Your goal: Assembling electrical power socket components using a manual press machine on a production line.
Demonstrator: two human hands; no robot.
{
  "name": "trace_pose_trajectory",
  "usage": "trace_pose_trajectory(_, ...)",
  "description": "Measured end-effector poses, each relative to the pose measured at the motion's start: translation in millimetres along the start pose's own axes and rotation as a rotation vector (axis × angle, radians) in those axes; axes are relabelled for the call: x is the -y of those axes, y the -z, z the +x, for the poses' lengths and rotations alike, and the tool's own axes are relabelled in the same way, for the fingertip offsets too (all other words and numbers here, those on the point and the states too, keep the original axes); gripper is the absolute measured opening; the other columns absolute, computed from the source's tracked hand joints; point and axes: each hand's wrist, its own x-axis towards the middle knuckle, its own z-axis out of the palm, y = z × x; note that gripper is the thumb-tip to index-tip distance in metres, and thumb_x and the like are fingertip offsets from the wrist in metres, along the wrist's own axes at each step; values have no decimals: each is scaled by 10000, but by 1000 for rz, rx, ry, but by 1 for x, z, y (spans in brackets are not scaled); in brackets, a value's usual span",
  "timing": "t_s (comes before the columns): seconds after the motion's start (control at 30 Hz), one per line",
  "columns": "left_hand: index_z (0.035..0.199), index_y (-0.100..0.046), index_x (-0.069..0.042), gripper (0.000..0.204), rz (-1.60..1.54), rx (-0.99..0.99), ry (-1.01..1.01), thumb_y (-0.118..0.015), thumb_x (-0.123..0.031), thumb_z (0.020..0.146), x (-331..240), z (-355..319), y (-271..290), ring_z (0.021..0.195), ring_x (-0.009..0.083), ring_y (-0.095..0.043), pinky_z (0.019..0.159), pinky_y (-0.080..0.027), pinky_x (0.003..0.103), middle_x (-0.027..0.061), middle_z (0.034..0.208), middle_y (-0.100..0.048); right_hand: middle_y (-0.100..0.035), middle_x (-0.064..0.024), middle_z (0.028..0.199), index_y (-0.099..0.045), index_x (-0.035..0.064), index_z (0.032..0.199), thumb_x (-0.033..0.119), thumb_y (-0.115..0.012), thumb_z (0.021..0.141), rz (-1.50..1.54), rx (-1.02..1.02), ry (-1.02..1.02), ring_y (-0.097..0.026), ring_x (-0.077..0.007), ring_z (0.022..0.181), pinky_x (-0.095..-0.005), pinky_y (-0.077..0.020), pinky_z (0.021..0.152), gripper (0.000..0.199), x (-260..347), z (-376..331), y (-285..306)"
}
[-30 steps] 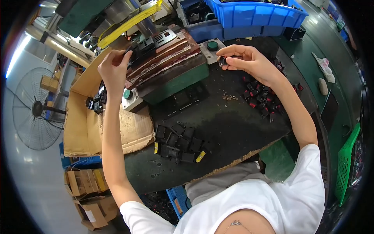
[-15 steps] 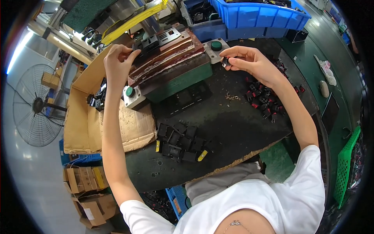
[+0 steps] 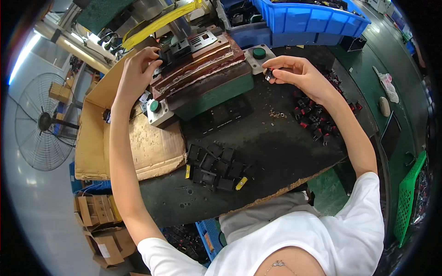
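1. Head view, the step in hand: the left hand (image 3: 138,73) reaches up to the fixture on the press block (image 3: 202,69), its fingertips closed on a small dark part (image 3: 162,54) at the block's upper left corner. Judged from this, the part wants to go in square and seat fully before the fingers let go, and the hand should stay off the green push button (image 3: 155,106) just below it.
2. The right hand (image 3: 299,76) pinches a small black switch part (image 3: 268,73) between thumb and fingers, just beside the second green button (image 3: 259,53). Turning it to the right face now would ease loading.
3. The switch part is small, black and boxy; finer detail is too small to tell.
4. Similar black-and-red pieces (image 3: 313,119) lie heaped under the right forearm; flat black covers (image 3: 214,165) sit mid-bench.
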Motion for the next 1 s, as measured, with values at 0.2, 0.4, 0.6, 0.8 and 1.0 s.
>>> trace_pose_trajectory(0.2, 892, -508, 14, 161, 286, 112, -74, -596, -58, 777, -15, 10, 5, 660, 243, -529, 637, -434, 315, 139, 750, -560, -609, -51, 1013, -572, 26, 1132, 208, -579, 862, -14, -4, -13, -583, -91, 884, -238, -459, 829, 326, -2, -1, 1)
trace_pose_trajectory(0.4, 878, -486, 19, 138, 219, 192, -121, -573, -26, 780, -15, 19, 5, 681, 234, -530, 662, -444, 316, 141, 730, -531, -608, -57, 1026, -573, 26, 1133, 212, -579, 863, -37, 2, -11, -585, -95, 891, -242, -458, 830, 328, -2, 0, 1)
trace_pose_trajectory(0.6, 923, -506, 25, 148, 20, 109, -98, -570, -3, 793, 8, 15, -2, 758, 197, -566, 717, -460, 300, 124, 851, -592, -608, -76, 1018, -545, 25, 1162, 162, -600, 848, -183, -101, 85, -588, -107, 906, -240, -461, 827, 348, -1, 3, -6)
trace_pose_trajectory(0.8, 931, -505, 28, 180, -12, 19, 19, -604, -26, 791, 8, 4, -6, 810, 222, -615, 724, -472, 300, 131, 947, -635, -634, -62, 934, -514, 17, 1183, 11, -636, 790, -318, -78, 304, -613, -111, 836, -242, -488, 786, 411, 6, 18, -25)
trace_pose_trajectory(1.0, 875, -457, 21, 179, 78, 22, -41, -604, -38, 792, -3, -1, -6, 707, 220, -491, 652, -408, 287, 110, 964, -633, -652, -91, 915, -548, 43, 1133, 53, -648, 776, -742, -145, 691, -644, -164, 834, -277, -507, 754, 370, 45, 67, -28)
